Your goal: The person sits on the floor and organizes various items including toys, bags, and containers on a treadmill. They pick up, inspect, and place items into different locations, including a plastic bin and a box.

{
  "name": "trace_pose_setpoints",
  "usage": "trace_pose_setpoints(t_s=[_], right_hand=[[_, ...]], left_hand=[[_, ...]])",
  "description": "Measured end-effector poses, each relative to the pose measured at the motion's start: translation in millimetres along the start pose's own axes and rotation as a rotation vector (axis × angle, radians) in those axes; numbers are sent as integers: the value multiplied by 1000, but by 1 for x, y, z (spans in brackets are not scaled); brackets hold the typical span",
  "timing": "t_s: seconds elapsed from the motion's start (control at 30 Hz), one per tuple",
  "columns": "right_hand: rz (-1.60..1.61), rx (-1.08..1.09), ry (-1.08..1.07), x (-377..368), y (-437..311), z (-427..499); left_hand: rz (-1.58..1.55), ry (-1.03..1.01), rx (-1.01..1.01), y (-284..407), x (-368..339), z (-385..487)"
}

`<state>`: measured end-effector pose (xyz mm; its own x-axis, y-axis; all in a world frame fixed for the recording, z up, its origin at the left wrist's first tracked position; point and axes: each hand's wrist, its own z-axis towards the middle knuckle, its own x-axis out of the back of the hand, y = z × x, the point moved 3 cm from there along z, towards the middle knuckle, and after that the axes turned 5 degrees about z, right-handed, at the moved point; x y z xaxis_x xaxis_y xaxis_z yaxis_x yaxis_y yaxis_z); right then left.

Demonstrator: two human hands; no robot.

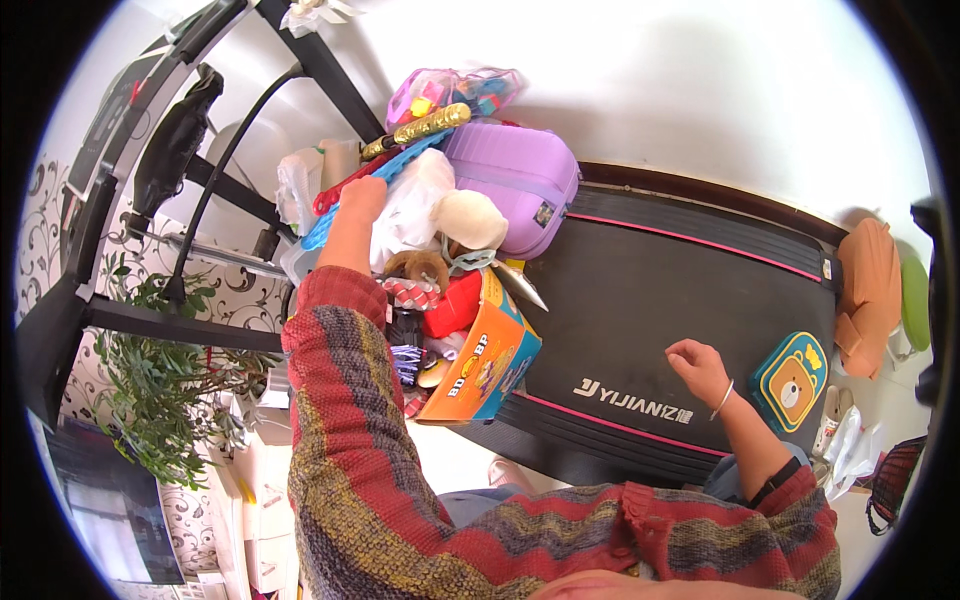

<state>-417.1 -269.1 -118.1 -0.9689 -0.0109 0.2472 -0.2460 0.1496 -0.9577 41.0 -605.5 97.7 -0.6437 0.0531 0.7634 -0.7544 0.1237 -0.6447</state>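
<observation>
My left hand (362, 198) reaches into a heap of things at the front of a treadmill, its fingers at a blue plastic item (405, 159) and a red one (352, 182); whether it grips either is hidden. Beside it lie a white plastic bag (420, 187), a cream plush item (470, 219) and a gold-handled toy (433, 124). Below, an orange and blue cardboard box (480, 367) holds a red item (454, 306) and other small things. My right hand (699, 367) hovers above the treadmill belt, fingers loosely curled, with nothing visible in it.
A purple hard-shell case (510, 172) leans by the wall, near a clear bag of colored blocks (450, 94). A bear-patterned case (791, 382) lies at the right end of the treadmill belt (660, 300). The treadmill's black frame (187, 326) and a leafy plant (150, 375) stand left.
</observation>
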Motion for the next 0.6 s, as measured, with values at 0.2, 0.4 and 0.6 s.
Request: trace_pose_setpoints(t_s=[0.2,0.4,0.6], right_hand=[[-74,-40,-22,5,11,-4],[-112,-86,15,6,24,-9],[-146,-137,42,14,34,-23]], left_hand=[[-466,-3,-137,-56,-12,3],[-385,78,244,-199,-59,-28],[-407,194,234,-201,-148,-6]])
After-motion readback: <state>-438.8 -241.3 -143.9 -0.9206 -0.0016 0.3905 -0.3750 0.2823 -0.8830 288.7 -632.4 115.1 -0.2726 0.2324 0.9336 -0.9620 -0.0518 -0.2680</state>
